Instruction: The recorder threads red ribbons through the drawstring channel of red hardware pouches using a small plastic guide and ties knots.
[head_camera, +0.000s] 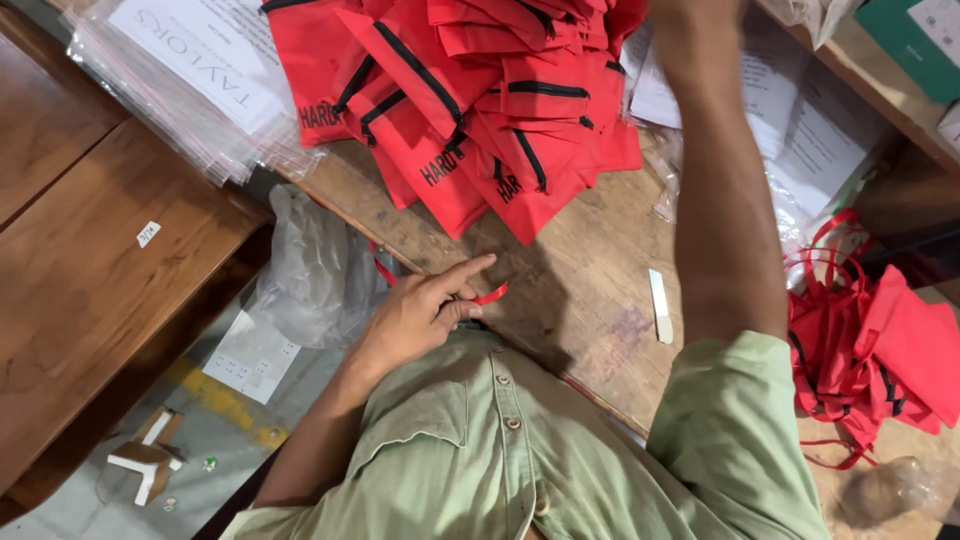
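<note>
Two hands are at work over the wooden table (590, 290): the left hand (420, 315) sits at the near edge, thumb and fingers pinched on a thin red strap (488, 296), forefinger stretched out. The right arm (725, 200) reaches up past the heap of red pouches (480, 110), its hand cut off by the frame, so its grip cannot be told. Judged from this, a strap is being readied; the next move calls for drawing one pouch cleanly from the heap.
</note>
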